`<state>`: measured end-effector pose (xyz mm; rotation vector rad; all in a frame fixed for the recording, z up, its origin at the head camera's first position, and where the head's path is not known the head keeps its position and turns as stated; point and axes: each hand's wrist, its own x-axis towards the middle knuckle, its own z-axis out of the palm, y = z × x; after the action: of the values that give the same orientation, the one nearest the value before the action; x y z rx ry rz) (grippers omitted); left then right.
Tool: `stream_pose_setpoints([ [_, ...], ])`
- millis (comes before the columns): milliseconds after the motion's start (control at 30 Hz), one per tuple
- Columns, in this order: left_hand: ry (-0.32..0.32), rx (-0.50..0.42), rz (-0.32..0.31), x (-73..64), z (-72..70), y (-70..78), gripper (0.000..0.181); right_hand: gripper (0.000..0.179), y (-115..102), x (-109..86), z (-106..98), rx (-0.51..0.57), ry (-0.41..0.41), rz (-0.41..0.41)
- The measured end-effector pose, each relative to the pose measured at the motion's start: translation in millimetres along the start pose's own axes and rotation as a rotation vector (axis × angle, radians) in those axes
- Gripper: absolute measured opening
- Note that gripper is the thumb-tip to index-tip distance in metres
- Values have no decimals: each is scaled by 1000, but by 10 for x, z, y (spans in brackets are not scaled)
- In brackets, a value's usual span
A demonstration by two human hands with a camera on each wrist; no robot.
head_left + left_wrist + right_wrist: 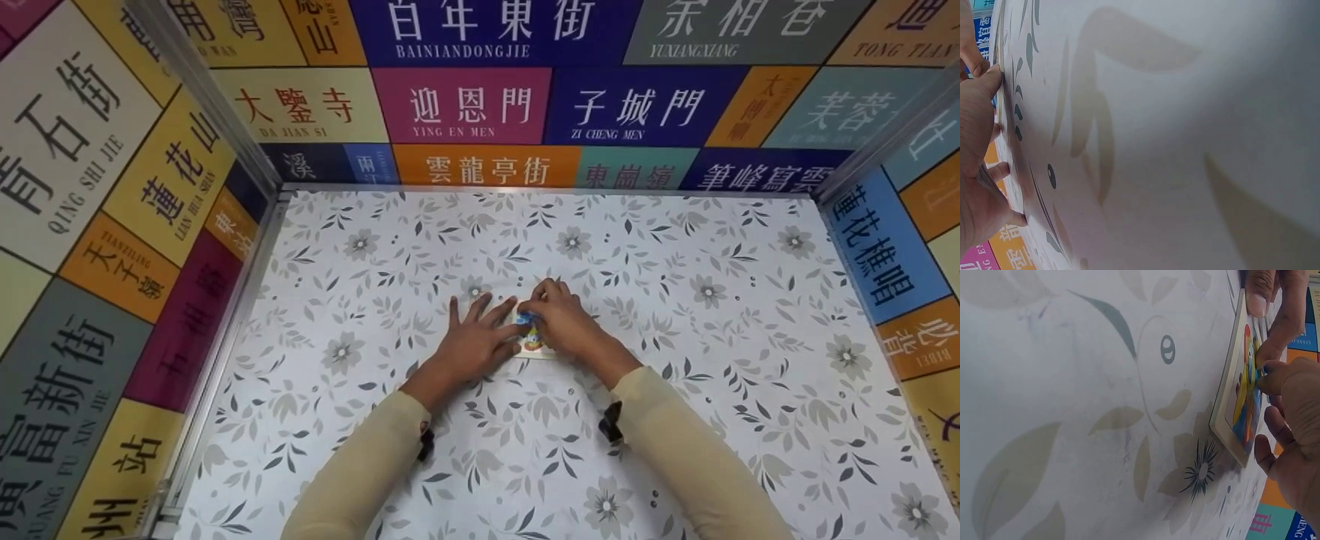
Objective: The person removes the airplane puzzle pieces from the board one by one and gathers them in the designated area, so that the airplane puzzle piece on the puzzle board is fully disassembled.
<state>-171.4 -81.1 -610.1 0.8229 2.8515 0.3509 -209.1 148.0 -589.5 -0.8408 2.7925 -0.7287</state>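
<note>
A small wooden picture board point(1230, 441) lies flat on the table, its bright picture point(1244, 396) in yellow, blue and red. My left hand point(474, 346) rests at the board's left side with fingers spread, its thumb point(1256, 304) and forefinger against the board in the right wrist view. From the right, my right hand point(566, 322) reaches over the board, thumb and forefinger pinching a small blue puzzle piece point(525, 319) at its upper part. The fingers hide much of this piece and some of the picture. In the left wrist view, the left hand point(977, 118) shows at the edge.
The table point(360, 300) has a white cover printed with grey leaves and flowers. Panels with coloured street-name lettering stand behind it point(465, 105) and along both sides. Cream sleeves point(360, 465) reach in from the front, with dark bands at the wrists.
</note>
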Motion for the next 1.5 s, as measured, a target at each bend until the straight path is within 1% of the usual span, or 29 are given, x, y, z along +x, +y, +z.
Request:
stream_pose_setpoints([
  [233, 5, -9, 12, 16, -9, 19, 48, 28, 26, -6, -29, 25, 26, -44],
  [400, -7, -1, 14, 32, -30, 42, 49, 28, 34, -22, -48, 40, 23, -43],
  [500, -4, -1, 19, 36, -25, 50, 49, 29, 42, -44, -48, 2, 21, -45],
  [567, -3, -10, 23, 34, -17, 50, 49, 29, 51, -64, -44, -43, 23, -51],
  [667, 2, -23, 28, 27, 0, 45, 49, 29, 75, -102, -36, -118, 35, -64],
  [767, 12, -33, 31, 19, 6, 38, 48, 28, 118, -148, -46, -151, 57, -71],
  [833, 22, -37, 32, 15, 2, 31, 47, 26, 153, -179, -67, -150, 80, -79],
  [933, 32, -39, 27, 7, -4, 16, 46, 24, 207, -217, -118, -107, 105, -83],
  [1067, 33, -43, 21, -4, 13, -15, 46, 21, 283, -275, -196, -32, 99, -55],
  [1200, 15, -65, 15, -10, 18, -30, 47, 20, 386, -359, -249, -10, 100, -21],
  [1267, 3, -71, 10, -13, 10, -27, 47, 21, 446, -405, -277, -16, 103, -7],
  [1400, 7, -83, 18, -20, 2, -16, 48, 21, 582, -506, -353, -25, 106, 33],
  [1500, 15, -93, 28, -23, 3, -10, 48, 20, 698, -581, -407, -45, 125, 59],
])
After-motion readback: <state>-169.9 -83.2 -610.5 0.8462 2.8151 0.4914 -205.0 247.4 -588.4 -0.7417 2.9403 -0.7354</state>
